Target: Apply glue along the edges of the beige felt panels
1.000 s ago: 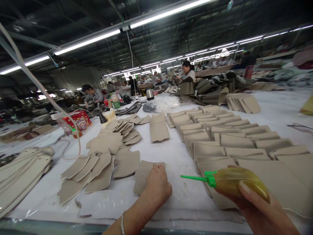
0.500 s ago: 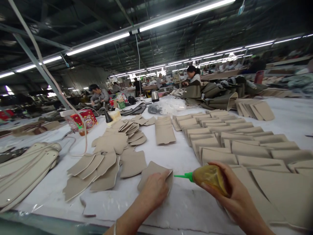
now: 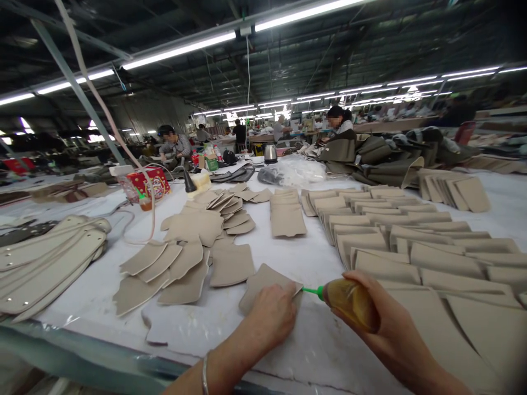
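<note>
My left hand [image 3: 275, 314] presses on a beige cut piece [image 3: 263, 278] near the front of the table, its fingers bent at the piece's right corner. In my right hand [image 3: 381, 318] is a squeeze bottle [image 3: 352, 302] of amber liquid, lying on its side with the fingers wrapped round it. The bottle's green nozzle [image 3: 313, 291] points left, its tip at the right corner of that piece. Whether the tip touches is too small to tell. Left of my left hand lie more loose beige pieces [image 3: 233, 264].
Rows of folded beige pieces [image 3: 436, 258] cover the right side. Long pale strips [image 3: 49, 263] lie at the far left. A hanging cable [image 3: 153, 211] reaches the table beside a red box [image 3: 150, 184]. Behind are a kettle [image 3: 270, 154], dark green pieces [image 3: 379, 156] and people.
The green nozzle has come to the corner of the beige piece, closing the earlier gap. My left hand still presses on the piece. The whole view has shifted slightly.
</note>
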Demonstrator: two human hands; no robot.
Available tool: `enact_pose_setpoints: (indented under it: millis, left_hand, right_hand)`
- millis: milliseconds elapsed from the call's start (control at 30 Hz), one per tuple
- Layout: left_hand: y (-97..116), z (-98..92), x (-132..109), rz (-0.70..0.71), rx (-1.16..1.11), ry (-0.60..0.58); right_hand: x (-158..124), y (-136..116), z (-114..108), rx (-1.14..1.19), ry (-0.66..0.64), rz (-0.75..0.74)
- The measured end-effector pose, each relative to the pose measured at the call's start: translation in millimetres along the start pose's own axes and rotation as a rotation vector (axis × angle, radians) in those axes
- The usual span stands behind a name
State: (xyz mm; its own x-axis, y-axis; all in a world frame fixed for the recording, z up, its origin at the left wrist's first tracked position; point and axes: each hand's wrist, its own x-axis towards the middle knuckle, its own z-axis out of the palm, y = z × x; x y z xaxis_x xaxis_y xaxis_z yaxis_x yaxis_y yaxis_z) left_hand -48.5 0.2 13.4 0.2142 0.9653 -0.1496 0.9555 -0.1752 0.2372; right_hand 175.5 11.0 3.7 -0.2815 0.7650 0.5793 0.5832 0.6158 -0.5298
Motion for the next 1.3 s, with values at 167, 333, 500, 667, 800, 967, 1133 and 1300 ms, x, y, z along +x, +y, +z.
enact_pose_setpoints:
  millis: [167,333,500,667,800,967,1133,1300]
  left_hand:
    - [2.8,1.3,-1.1,0.001,0.030,-0.011]
    - [6.1,1.2,-1.5,-0.014,0.050,-0.020]
    - [8.1,-2.1,-1.6,-0.005,0.075,-0.049]
    - [4.9,-1.1,-3.3,0.009,0.054,-0.034]
    - [0.7,-2.0,-4.7,0.046,0.024,-0.024]
    - [-1.3,-7.0,-6.5,0.046,-0.003,-0.055]
    - [-4.0,-8.7,-8.8,0.054,-0.017,-0.066]
    - [-6.6,-8.9,-10.4,0.065,-0.029,-0.068]
  right_hand:
    - [0.3,5.2,-1.3,0.006,0.011,0.060]
    - [-0.4,9.0,-1.6,0.051,-0.028,0.101]
    - [1.5,7.8,-2.7,0.117,0.008,0.188]
    - [-2.6,7.2,-2.4,0.132,0.000,0.227]
    - [-4.1,9.0,-4.5,0.213,-0.064,0.285]
    - [-2.9,12.4,-5.2,0.202,-0.019,0.326]
    - [-11.9,9.6,-4.1,0.295,-0.111,0.320]
    - [-16.2,6.6,-4.4,0.275,-0.073,0.348]
